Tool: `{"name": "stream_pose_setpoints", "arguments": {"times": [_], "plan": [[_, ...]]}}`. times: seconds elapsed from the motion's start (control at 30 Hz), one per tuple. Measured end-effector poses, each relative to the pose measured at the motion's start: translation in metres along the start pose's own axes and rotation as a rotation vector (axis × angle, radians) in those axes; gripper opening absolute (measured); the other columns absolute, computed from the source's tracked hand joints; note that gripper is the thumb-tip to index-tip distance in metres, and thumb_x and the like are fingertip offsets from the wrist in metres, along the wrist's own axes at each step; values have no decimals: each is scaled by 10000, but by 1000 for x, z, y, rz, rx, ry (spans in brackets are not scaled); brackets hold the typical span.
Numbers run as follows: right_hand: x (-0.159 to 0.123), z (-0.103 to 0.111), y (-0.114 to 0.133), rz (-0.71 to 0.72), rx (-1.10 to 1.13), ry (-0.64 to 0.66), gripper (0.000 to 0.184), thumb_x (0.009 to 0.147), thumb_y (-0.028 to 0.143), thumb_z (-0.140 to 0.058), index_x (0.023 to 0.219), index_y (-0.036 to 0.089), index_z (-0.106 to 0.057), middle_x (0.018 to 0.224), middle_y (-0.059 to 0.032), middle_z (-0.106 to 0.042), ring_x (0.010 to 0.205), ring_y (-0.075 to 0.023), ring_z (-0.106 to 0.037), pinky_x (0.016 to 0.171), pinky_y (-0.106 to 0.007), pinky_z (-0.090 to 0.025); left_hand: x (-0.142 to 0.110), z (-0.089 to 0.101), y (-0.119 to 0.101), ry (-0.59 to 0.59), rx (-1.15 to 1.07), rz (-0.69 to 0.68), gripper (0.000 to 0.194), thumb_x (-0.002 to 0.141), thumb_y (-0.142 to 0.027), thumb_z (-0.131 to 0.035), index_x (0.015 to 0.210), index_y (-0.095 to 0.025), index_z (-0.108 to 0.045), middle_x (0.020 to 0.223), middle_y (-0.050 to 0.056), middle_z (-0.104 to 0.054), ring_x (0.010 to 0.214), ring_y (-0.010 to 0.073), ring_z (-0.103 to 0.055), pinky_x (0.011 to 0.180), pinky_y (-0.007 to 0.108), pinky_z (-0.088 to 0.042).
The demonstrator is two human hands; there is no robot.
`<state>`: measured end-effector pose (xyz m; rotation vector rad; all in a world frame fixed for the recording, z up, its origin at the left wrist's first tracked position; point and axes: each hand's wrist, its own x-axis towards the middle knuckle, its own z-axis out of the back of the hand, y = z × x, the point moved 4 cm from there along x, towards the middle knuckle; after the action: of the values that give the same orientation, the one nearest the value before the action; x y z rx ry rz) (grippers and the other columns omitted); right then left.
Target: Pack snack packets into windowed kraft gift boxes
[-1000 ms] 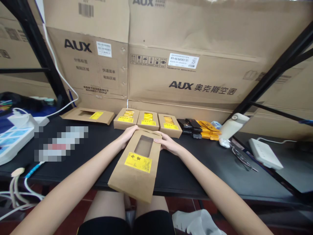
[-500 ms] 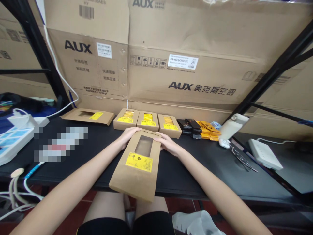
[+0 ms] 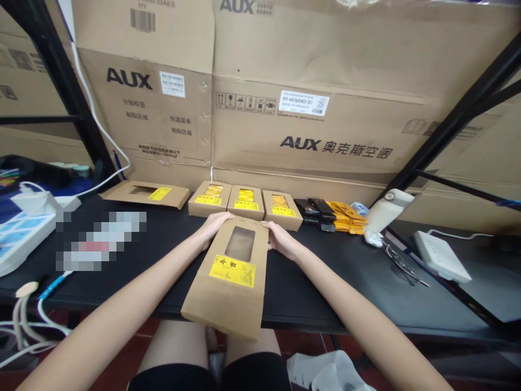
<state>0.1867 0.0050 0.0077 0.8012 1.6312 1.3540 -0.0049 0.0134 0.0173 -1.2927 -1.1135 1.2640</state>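
Between my hands is a brown cardboard box (image 3: 228, 301) with a clear window and a yellow label, its near end reaching past the table's front edge. My left hand (image 3: 214, 228) grips its far left corner, and my right hand (image 3: 280, 239) grips the far right corner; some fingers are hidden behind the box. Just beyond stand three smaller boxes side by side: a left box (image 3: 209, 210), a middle box (image 3: 245, 213) and a right box (image 3: 283, 221). Yellow contents show through their windows. A flattened box (image 3: 122, 194) with a yellow label lies at the back left.
Black packets (image 3: 319, 212) and orange packets (image 3: 350, 217) are piled right of the boxes. A white bottle (image 3: 391, 209), glasses (image 3: 402, 266) and a white power strip (image 3: 442, 255) lie farther right. Another power strip (image 3: 24, 233) with cables sits left. Large cartons (image 3: 325, 65) line the back.
The far end flap of the held box has been pressed down and now looks closed. My right thumb has slid from the top face to the corner; the box has shifted slightly.
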Motion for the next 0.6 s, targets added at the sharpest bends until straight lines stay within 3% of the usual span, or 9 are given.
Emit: {"name": "stream_pose_setpoints", "arguments": {"times": [0.33, 0.6], "plan": [[1, 3, 1, 35, 0, 1, 337, 819, 306, -386, 1085, 207, -567, 910, -59, -667, 652, -136, -618, 511, -247, -529, -3, 1, 1, -10, -10, 21, 200, 625, -378, -610, 691, -190, -609, 678, -7, -629, 665, 180, -586, 591, 261, -433], [4, 8, -2, 97, -38, -61, 309, 811, 301, -459, 1080, 234, -594, 1008, -55, -662, 771, -151, -635, 507, -218, -524, -1, 2, 2, 2, 23, 67, 249, 603, -408, -642, 729, -192, -638, 694, 30, -673, 659, 218, -630, 565, 286, -461]]}}
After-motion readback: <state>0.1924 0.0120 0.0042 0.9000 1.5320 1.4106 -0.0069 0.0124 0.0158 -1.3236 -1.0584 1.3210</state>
